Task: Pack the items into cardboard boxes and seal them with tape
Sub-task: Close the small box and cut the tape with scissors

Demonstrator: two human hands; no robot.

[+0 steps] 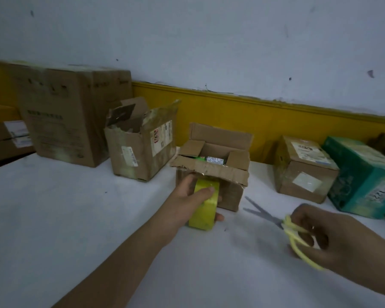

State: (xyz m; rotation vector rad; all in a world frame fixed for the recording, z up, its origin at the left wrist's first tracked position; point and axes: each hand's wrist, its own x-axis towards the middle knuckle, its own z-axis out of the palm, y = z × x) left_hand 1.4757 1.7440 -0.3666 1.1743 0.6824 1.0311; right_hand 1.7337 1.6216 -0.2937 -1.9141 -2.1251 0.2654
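A small cardboard box (pixel 229 192) stands in the middle of the white table with its flaps open, and a green packet (pixel 213 160) shows inside. My left hand (pixel 187 201) grips a yellow tape roll (pixel 206 210) just in front of that box, under its torn front flap. To the right, above the table, my right hand (pixel 333 238) holds scissors (pixel 276 218) by their yellow handles. Their grey blades are parted and point toward the box.
A torn open box (pixel 140 152) and a large closed carton (pixel 76 116) stand at the back left. A taped brown box (pixel 305 170) and a green box (pixel 365 178) sit at the right. The white table (pixel 76 218) meets a yellow-skirted wall behind.
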